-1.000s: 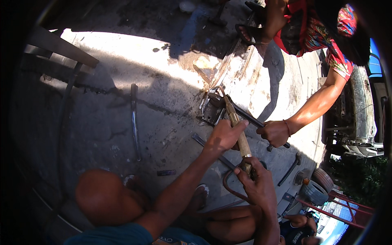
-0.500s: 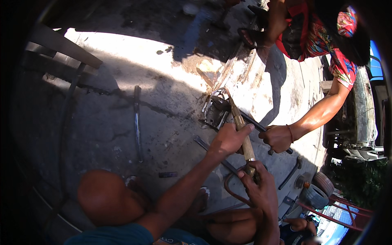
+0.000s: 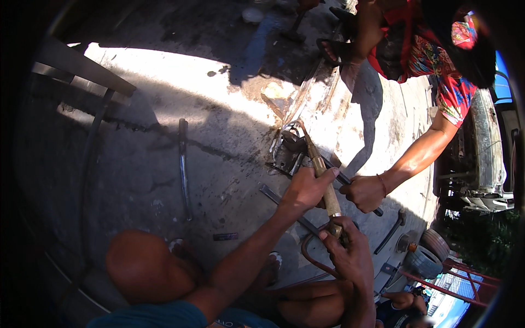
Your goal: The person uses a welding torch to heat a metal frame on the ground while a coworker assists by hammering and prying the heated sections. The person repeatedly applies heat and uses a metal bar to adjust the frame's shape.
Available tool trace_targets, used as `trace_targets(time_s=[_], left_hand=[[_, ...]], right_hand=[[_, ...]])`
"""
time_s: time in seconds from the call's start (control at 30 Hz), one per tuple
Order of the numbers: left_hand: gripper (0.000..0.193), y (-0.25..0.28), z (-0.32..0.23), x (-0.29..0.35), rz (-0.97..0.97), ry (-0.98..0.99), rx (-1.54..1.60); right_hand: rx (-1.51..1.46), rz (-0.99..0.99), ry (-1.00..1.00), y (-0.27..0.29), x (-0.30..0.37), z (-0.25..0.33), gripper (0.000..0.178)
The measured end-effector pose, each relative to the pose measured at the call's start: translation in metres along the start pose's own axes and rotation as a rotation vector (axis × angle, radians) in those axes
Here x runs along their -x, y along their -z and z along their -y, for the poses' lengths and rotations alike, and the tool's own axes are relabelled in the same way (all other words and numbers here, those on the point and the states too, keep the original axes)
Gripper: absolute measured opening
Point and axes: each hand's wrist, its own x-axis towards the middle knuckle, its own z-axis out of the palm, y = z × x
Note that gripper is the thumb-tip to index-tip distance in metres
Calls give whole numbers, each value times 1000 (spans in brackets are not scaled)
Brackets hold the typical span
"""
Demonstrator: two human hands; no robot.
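My left hand (image 3: pixel 307 189) grips the middle of a brass cutting torch (image 3: pixel 326 186), whose tip points at a dark metal part (image 3: pixel 288 153) on the concrete ground. At the torch's rear end, where reddish hoses (image 3: pixel 309 257) loop out, my right hand (image 3: pixel 350 252) is closed around it. A co-worker in a red patterned shirt crouches on the far side. That person's hand (image 3: pixel 365 192) grips a dark rod (image 3: pixel 339 176) that reaches to the same metal part.
A long metal bar (image 3: pixel 183 164) lies on the ground to the left, and a flat strip (image 3: pixel 279 199) runs under my left arm. A metal frame (image 3: pixel 82 74) stands at the far left. My knee (image 3: pixel 145 268) is low in view. A gas cylinder (image 3: pixel 421 261) sits lower right.
Both my hands stay on the torch, and the co-worker's hand stays on the rod. The whole scene has shifted slightly downward in view.
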Motion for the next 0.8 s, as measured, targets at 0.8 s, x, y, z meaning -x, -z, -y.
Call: trace_targets(time_s=[0.8], left_hand=[[62, -2, 2, -2, 7, 49, -3]], right_hand=[[-20, 31, -67, 5, -3, 4, 33]])
